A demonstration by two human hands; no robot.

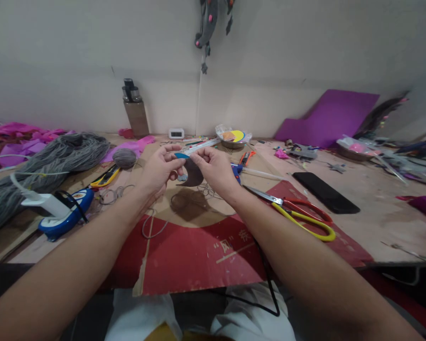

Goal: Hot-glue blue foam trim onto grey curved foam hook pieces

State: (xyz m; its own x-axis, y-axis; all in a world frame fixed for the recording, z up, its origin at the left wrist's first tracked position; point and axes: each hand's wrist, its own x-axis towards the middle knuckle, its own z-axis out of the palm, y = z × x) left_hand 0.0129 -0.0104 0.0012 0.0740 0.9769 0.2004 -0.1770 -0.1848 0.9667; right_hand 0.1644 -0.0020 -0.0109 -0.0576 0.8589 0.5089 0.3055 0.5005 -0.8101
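Between both hands, above the cardboard, is a dark grey crescent-shaped piece (194, 174) with a blue patch near its top edge. My left hand (165, 166) pinches its upper left part between thumb and fingers. On the upper right, my right hand (213, 166) grips the same piece, thumb against it. Thin grey yarn (209, 192) lies in loose loops on the cardboard (206, 260) beneath. Just beyond my right hand is a blue tool (237, 171), partly hidden by the wrist; its kind I cannot make out.
Scissors (301, 213) with red and yellow handles and a black phone (325, 192) lie at the right. At the left are a yellow cutter (108, 176), a grey yarn ball (124, 158), a yarn skein (64, 156) and a blue power strip (66, 220). A bottle (135, 111) stands near the wall.
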